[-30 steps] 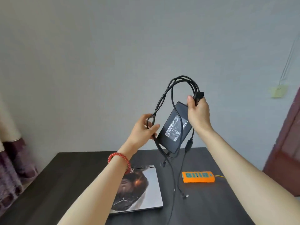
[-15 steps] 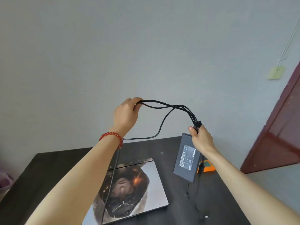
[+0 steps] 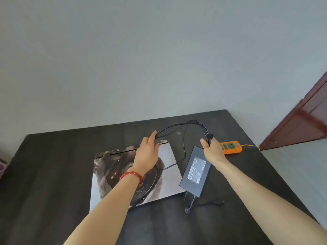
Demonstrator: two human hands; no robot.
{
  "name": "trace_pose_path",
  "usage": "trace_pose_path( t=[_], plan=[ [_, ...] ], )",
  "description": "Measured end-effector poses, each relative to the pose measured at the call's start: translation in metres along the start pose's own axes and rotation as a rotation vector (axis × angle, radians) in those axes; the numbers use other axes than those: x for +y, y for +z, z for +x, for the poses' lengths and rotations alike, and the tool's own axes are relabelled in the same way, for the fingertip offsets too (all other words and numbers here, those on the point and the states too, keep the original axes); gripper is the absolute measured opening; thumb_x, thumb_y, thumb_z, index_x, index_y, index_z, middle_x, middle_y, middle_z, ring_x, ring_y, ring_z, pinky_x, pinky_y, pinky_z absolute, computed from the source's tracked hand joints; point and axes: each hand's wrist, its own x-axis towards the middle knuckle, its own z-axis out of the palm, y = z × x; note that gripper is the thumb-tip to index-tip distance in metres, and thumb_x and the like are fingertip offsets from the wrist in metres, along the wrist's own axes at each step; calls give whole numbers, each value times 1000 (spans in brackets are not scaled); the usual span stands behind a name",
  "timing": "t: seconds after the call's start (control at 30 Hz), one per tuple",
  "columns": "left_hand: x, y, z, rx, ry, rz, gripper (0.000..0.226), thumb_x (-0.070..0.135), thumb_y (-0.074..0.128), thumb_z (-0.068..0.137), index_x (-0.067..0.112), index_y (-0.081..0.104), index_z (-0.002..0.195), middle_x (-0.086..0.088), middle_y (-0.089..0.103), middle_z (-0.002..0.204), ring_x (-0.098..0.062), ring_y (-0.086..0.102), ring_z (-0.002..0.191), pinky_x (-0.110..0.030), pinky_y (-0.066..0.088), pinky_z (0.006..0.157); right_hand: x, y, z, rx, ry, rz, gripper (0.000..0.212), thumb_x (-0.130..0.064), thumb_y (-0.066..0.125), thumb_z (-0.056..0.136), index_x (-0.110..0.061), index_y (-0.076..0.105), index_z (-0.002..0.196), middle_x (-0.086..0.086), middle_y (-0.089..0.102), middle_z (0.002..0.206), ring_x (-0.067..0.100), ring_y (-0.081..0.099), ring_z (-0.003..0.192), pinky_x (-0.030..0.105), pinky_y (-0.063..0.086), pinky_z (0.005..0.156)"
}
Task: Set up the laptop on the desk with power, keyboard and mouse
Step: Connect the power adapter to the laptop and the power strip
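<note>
A closed laptop (image 3: 166,175) with a dark picture on its lid lies flat on the dark desk (image 3: 53,174). Over its far right corner my left hand (image 3: 146,152) grips a bundle of black cable (image 3: 178,125). My right hand (image 3: 212,149) holds the cable's strap end at the top of the black power brick (image 3: 196,172), which hangs tilted just right of the laptop. The brick's lower lead (image 3: 203,203) touches the desk. An orange power strip (image 3: 231,147) lies behind my right hand. No keyboard or mouse is visible.
A yellow cord (image 3: 249,145) leaves the power strip toward the desk's right edge. A dark red door (image 3: 304,124) stands at the right. A plain grey wall rises behind the desk. A red bead bracelet (image 3: 131,175) circles my left wrist.
Both hands have come down from in front of the wall to just above the desk. The brick dropped beside the laptop, and its lower lead now reaches the desk.
</note>
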Motion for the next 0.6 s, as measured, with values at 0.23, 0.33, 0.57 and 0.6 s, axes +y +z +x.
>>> trace_pose_path(
  t=[0.23, 0.33, 0.57, 0.6],
  plan=[
    [-17, 67, -17, -88, -39, 99, 62, 30, 50, 90, 20, 21, 144, -9, 32, 140, -31, 32, 126, -46, 30, 107, 52, 13, 17, -172, 101, -49, 31, -32, 42, 96, -3, 52, 99, 13, 58, 97, 32, 52, 99, 36, 36, 81],
    [-11, 104, -32, -201, 40, 121, 61, 39, 49, 89, 23, 25, 142, -3, 30, 144, -23, 26, 133, -41, 24, 109, 78, 16, 18, -198, 149, -29, 26, -31, 45, 95, -5, 51, 94, 13, 56, 100, 31, 53, 100, 32, 35, 77],
    [6, 170, -63, -337, 111, 230, 54, 48, 47, 87, 20, 40, 132, 4, 42, 137, -17, 33, 128, -37, 24, 104, 135, 14, 6, -170, 277, 1, 26, -28, 46, 95, -3, 53, 96, 19, 59, 106, 32, 54, 99, 37, 38, 82],
    [8, 177, -64, -342, 115, 253, 51, 44, 47, 88, 20, 40, 132, 4, 43, 137, -18, 33, 128, -37, 24, 103, 144, 10, 4, -152, 300, 7, 28, -27, 45, 95, -1, 54, 99, 19, 59, 105, 33, 54, 100, 38, 39, 84]
  ],
)
